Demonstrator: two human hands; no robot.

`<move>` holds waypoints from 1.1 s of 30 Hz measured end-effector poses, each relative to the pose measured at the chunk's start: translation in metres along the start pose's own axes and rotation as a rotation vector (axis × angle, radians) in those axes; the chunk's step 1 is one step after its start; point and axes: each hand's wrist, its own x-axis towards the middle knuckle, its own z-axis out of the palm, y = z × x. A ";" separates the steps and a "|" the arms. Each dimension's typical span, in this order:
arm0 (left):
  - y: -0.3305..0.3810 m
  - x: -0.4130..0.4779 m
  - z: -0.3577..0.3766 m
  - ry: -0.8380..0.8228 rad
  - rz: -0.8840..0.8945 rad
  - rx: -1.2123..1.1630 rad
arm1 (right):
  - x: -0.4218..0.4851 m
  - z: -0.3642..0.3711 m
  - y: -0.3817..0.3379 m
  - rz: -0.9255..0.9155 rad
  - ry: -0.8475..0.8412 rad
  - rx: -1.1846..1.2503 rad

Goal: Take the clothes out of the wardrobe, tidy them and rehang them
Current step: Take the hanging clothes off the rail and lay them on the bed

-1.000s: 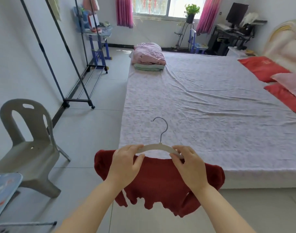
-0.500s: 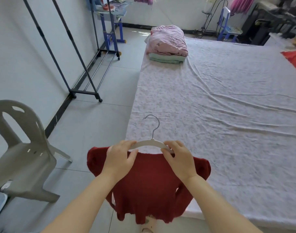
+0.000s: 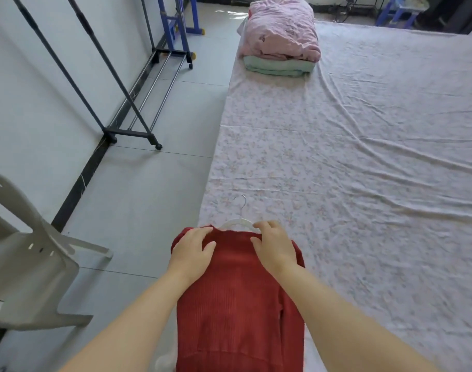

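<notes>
Lowered since the earlier frame, the red ribbed knit sweater [image 3: 237, 304] on its white plastic hanger [image 3: 233, 222] now lies at 6 o'clock, on the near corner of the floral-sheeted bed [image 3: 363, 157]. The left hand [image 3: 191, 251] presses flat, fingers spread, on one shoulder. The right hand [image 3: 275, 245] grasps the hanger's other arm.

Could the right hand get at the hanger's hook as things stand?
Probably yes. The hook sticks out bare beyond the sweater, just past the right hand's fingers, with nothing lying over it; the left hand sits clear on the other shoulder.
</notes>
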 end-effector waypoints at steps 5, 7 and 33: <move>-0.008 -0.003 0.009 -0.040 0.015 0.056 | -0.021 0.016 0.014 0.028 -0.031 -0.015; -0.006 -0.004 0.008 -0.045 0.033 0.069 | -0.030 0.017 0.016 0.041 -0.033 -0.018; 0.103 -0.138 0.007 -0.388 0.962 0.447 | -0.327 -0.012 0.001 0.697 0.512 0.109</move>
